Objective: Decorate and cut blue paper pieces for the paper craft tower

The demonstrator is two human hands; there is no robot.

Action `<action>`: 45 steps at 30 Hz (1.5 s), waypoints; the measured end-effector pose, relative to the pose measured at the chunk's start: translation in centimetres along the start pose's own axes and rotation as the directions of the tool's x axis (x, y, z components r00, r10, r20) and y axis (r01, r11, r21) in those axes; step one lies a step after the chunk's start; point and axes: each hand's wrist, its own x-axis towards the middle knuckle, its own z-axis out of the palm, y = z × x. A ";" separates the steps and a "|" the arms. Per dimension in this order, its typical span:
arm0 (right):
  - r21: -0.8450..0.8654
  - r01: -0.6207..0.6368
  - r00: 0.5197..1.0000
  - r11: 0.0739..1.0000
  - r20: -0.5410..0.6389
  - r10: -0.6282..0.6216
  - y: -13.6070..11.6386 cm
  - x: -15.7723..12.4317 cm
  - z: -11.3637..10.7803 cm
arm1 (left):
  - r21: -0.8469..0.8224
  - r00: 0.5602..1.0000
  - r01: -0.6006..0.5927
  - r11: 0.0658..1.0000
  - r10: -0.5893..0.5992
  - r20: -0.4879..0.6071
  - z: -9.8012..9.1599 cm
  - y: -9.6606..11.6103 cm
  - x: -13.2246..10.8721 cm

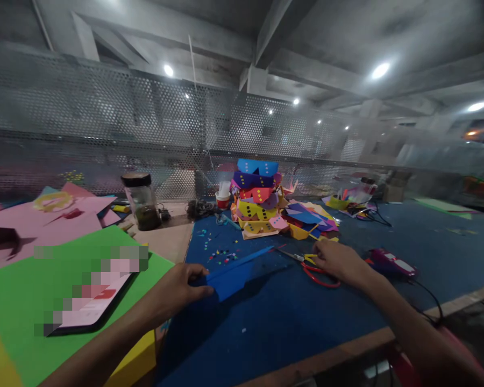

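Note:
My left hand (187, 285) pinches a folded sheet of blue paper (229, 282) between thumb and fingers, a little above the blue tabletop. The paper's narrow end points to the right. Over to the right, my right hand (334, 259) has its fingers closed at the handles of small yellow-handled pliers (310, 259). Red-handled scissors (320, 279) lie directly beneath and beside the pliers, blades toward the paper. Beyond both hands rises a stack of colourful paper masks (258, 196) with small cut-outs. Paper scraps (221, 255) are scattered before it.
On the left, a phone (100, 301) lies on green paper (56, 269), with pink sheets (20, 215) behind. A lidded jar (139, 201) and a cup (223, 198) stand farther back. A purple corded device (393, 262) sits right. A perforated metal screen (145, 123) borders the table.

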 end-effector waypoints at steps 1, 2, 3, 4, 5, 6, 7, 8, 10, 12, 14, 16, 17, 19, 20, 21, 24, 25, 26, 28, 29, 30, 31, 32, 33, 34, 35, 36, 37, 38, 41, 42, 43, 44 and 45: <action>-0.022 0.007 1.000 1.000 0.025 -0.007 0.6 -0.2 0.6 | -0.037 1.000 0.002 0.999 -0.001 0.010 0.0 0.1 0.0; -0.041 0.017 0.999 0.999 0.047 -0.015 1.1 -0.3 1.1 | -0.085 1.000 0.008 0.996 -0.006 0.024 0.1 0.2 0.0; -0.056 0.029 0.997 0.998 0.067 -0.025 1.4 -0.4 1.6 | -0.136 0.999 0.020 0.991 -0.015 0.040 0.1 0.2 0.0; -0.069 0.040 0.996 0.997 0.082 -0.035 1.6 -0.5 2.0 | -0.181 0.998 0.034 0.983 -0.024 0.055 0.2 0.2 0.0; -0.080 0.051 0.995 0.996 0.092 -0.044 1.8 -0.5 2.3 | -0.216 0.997 0.044 0.975 -0.031 0.065 0.2 0.1 0.0; -0.088 0.060 0.994 0.994 0.098 -0.051 1.8 -0.5 2.5 | -0.242 0.997 0.051 0.969 -0.035 0.070 0.3 -0.1 0.1; -0.093 0.066 0.993 0.993 0.101 -0.056 1.9 -0.4 2.6 | -0.257 0.997 0.052 0.965 -0.035 0.071 0.4 -0.3 0.2; -0.096 0.069 0.993 0.993 0.102 -0.059 1.8 -0.3 2.7 | -0.264 0.997 0.051 0.963 -0.034 0.069 0.4 -0.5 0.2; -0.095 0.067 0.993 0.993 0.103 -0.057 1.7 -0.1 2.6 | -0.290 0.998 0.047 0.956 -0.031 0.061 0.5 -1.0 0.5; -0.087 0.049 0.994 0.995 0.100 -0.040 1.8 0.0 2.5 | -0.338 0.998 0.048 0.940 -0.032 0.055 0.6 -1.5 0.6; -0.082 0.023 0.996 0.996 0.092 -0.015 2.1 0.0 2.5 | -0.382 0.998 0.049 0.923 -0.035 0.044 0.5 -2.0 0.8; -0.059 -0.014 0.997 0.998 0.081 0.018 2.8 -0.2 2.7 | -0.402 0.999 0.052 0.914 -0.043 0.030 0.4 -2.3 0.9; -0.024 -0.036 0.996 0.999 0.077 0.038 3.1 -0.3 2.8 | -0.405 0.999 0.053 0.913 -0.048 0.022 0.2 -2.3 0.9; 0.119 -0.071 0.995 0.990 0.073 0.063 3.5 -0.6 2.9 | -0.412 0.998 0.055 0.910 -0.060 0.002 -0.1 -2.2 0.9; 0.223 -0.075 0.995 0.972 0.074 0.060 3.5 -0.8 2.9 | -0.414 0.998 0.056 0.909 -0.065 -0.008 -0.3 -2.1 0.9; 0.338 -0.068 0.996 0.939 0.076 0.045 3.1 -1.0 2.8 | -0.415 0.997 0.057 0.908 -0.070 -0.017 -0.5 -2.0 0.9; 0.657 -0.016 0.994 0.754 0.092 -0.059 0.2 -1.9 1.8 | -0.417 0.996 0.064 0.907 -0.084 -0.029 -1.0 -1.9 0.9; 0.739 -0.002 0.989 0.674 0.100 -0.107 -1.4 -2.2 1.5 | -0.417 0.996 0.062 0.907 -0.082 -0.031 -1.2 -1.9 0.9; 0.791 0.009 0.979 0.612 0.119 -0.168 -3.0 -2.5 1.1 | -0.415 0.996 0.055 0.908 -0.078 -0.037 -1.3 -2.1 0.9; 0.842 -0.003 0.951 0.540 0.169 -0.257 -6.4 -3.2 0.6 | -0.409 0.996 0.032 0.912 -0.064 -0.065 -1.8 -2.4 0.9; 0.860 -0.006 0.932 0.511 0.189 -0.308 -8.0 -3.4 0.5 | -0.406 0.995 0.019 0.914 -0.059 -0.086 -2.0 -2.5 1.0; 0.876 0.004 0.906 0.482 0.201 -0.373 -9.4 -3.6 0.4 | -0.403 0.993 0.011 0.915 -0.059 -0.106 -2.3 -2.7 1.0; 0.898 0.030 0.888 0.439 0.177 -0.424 -10.5 -3.6 0.5 | -0.403 0.990 0.008 0.915 -0.064 -0.128 -2.7 -2.7 0.9; 0.914 0.044 0.866 0.403 0.166 -0.472 -11.4 -3.6 0.5 | -0.408 0.986 0.006 0.913 -0.073 -0.149 -3.0 -2.8 0.9; 0.920 0.053 0.852 0.388 0.162 -0.499 -12.1 -3.4 0.6 | -0.413 0.983 0.004 0.911 -0.080 -0.167 -3.4 -2.7 0.8; 0.917 0.064 0.845 0.394 0.161 -0.511 -12.6 -3.2 0.6 | -0.419 0.979 0.001 0.908 -0.087 -0.186 -3.8 -2.6 0.7; 0.903 0.077 0.844 0.422 0.166 -0.509 -13.0 -3.0 0.6 | -0.424 0.975 -0.007 0.906 -0.089 -0.206 -4.2 -2.5 0.6; 0.880 0.095 0.850 0.465 0.172 -0.498 -13.3 -2.7 0.5 | -0.429 0.970 -0.019 0.903 -0.086 -0.225 -4.6 -2.4 0.4; 0.852 0.119 0.855 0.509 0.173 -0.489 -13.5 -2.4 0.4 | -0.433 0.966 -0.029 0.901 -0.086 -0.244 -4.9 -2.2 0.2; 0.824 0.142 0.859 0.549 0.173 -0.481 -13.7 -2.2 0.3 | -0.439 0.962 -0.035 0.898 -0.090 -0.259 -5.1 -2.2 0.1; 0.786 0.166 0.836 0.596 0.208 -0.507 -14.2 -1.7 0.1 | -0.480 0.949 -0.026 0.877 -0.129 -0.287 -5.6 -2.4 -0.1; 0.781 0.167 0.825 0.601 0.224 -0.519 -14.3 -1.7 0.0 | -0.491 0.944 -0.022 0.871 -0.143 -0.296 -5.7 -2.6 0.0; 0.774 0.172 0.817 0.609 0.233 -0.527 -14.5 -1.6 0.0 | -0.496 0.939 -0.023 0.868 -0.151 -0.308 -5.8 -2.9 0.1; 0.763 0.182 0.814 0.620 0.236 -0.530 -14.6 -1.6 0.0 | -0.498 0.934 -0.029 0.866 -0.155 -0.323 -5.9 -3.3 0.2; 0.750 0.194 0.816 0.633 0.235 -0.528 -14.7 -1.5 0.0 | -0.500 0.927 -0.037 0.865 -0.157 -0.341 -6.0 -3.6 0.4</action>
